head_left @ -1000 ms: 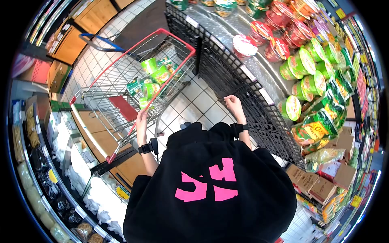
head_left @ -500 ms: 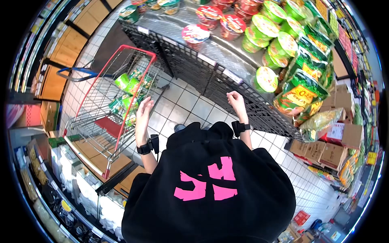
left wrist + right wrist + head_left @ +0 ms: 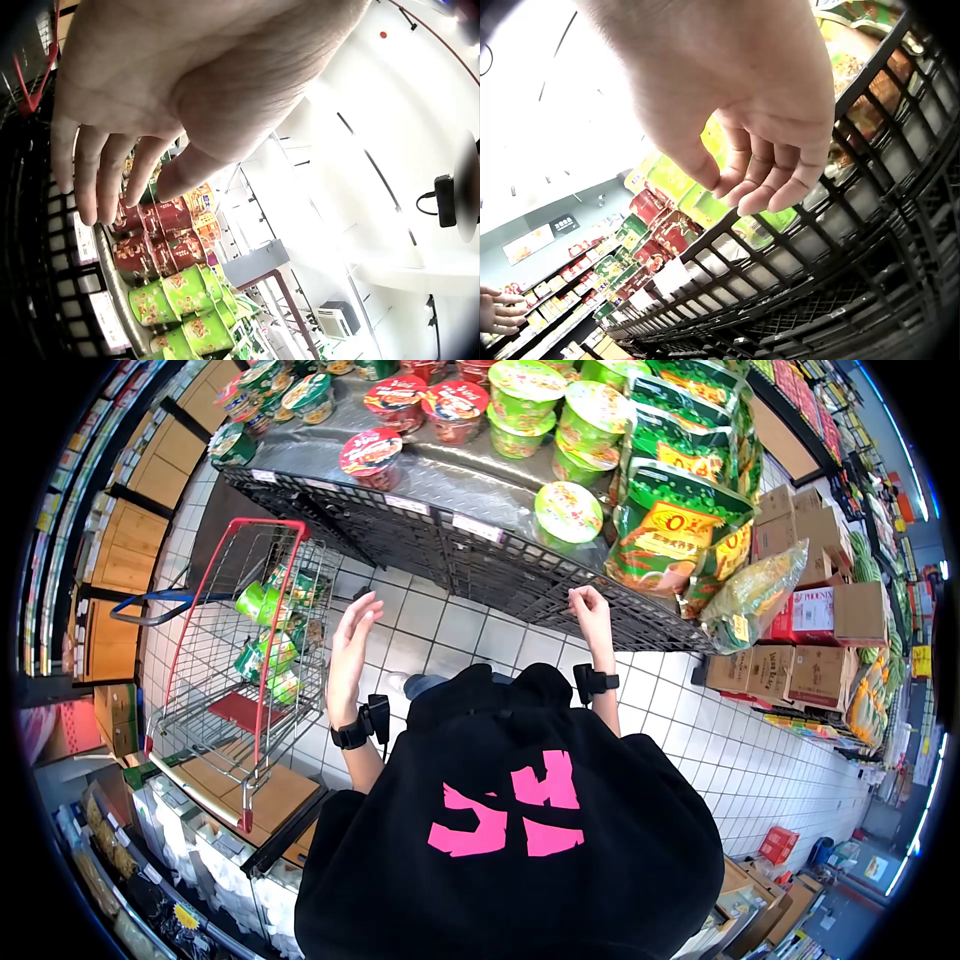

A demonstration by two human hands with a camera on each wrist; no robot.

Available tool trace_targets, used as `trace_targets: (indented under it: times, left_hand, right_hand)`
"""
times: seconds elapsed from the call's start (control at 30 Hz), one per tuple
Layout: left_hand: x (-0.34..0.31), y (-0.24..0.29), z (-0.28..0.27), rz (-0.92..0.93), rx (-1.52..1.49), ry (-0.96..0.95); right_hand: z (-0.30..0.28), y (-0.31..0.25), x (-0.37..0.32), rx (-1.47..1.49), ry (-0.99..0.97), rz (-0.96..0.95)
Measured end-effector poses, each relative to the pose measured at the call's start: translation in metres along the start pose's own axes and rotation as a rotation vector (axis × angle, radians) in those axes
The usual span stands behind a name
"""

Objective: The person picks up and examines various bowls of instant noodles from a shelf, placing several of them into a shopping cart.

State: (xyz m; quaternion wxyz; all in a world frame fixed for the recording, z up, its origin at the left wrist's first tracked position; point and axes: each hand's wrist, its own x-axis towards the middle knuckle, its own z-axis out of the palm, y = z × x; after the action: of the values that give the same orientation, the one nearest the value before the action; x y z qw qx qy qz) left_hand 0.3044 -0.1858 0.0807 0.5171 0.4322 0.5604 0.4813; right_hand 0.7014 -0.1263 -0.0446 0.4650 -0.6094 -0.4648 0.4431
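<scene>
My left hand (image 3: 348, 655) hangs in the air beside a wire shopping cart (image 3: 258, 730), its fingers loosely extended and holding nothing. Green instant noodle cups (image 3: 258, 603) and dark green packs lie inside the cart. Close to the black grid side (image 3: 430, 560) of a display stand, my right hand (image 3: 592, 622) is raised with fingers loosely curled around nothing. The right wrist view shows those fingers (image 3: 765, 191) overlapping the stand's top rail. A single green noodle cup (image 3: 567, 515) stands on the display ahead of this hand, next to large green bags (image 3: 665, 535).
Red noodle cups (image 3: 372, 455) and stacked green cups (image 3: 525, 405) fill the display. Cardboard boxes (image 3: 820, 675) are piled at the right. White tiled floor (image 3: 400, 630) lies between cart and stand. Shelving (image 3: 110, 650) lines the left side.
The head view has turned right, so cart and display shift left in it. My left hand, earlier at the cart's red rim, is now apart from it. My right hand keeps its loose curl.
</scene>
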Motion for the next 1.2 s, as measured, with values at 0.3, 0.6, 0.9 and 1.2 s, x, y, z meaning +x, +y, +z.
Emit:
trace_targets:
  times: [0.3,0.6,0.9,1.2]
  left_hand:
    - [-0.014,-0.004,0.061,-0.034,0.031,-0.099]
    - [-0.014,-0.003,0.083,-0.047,0.113,-0.180]
    - [0.000,0.009,0.103,-0.043,0.174,-0.251]
    - [0.044,0.002,0.124,-0.061,0.147,-0.320]
  right_hand:
    - [-0.059,0.018,-0.027,-0.020,0.031,0.038]
    - [-0.079,0.030,-0.052,0.031,0.067,0.074]
    - [-0.068,0.024,-0.054,0.085,0.098,0.068]
    - [-0.063,0.002,-0.031,0.016,0.095,0.029]
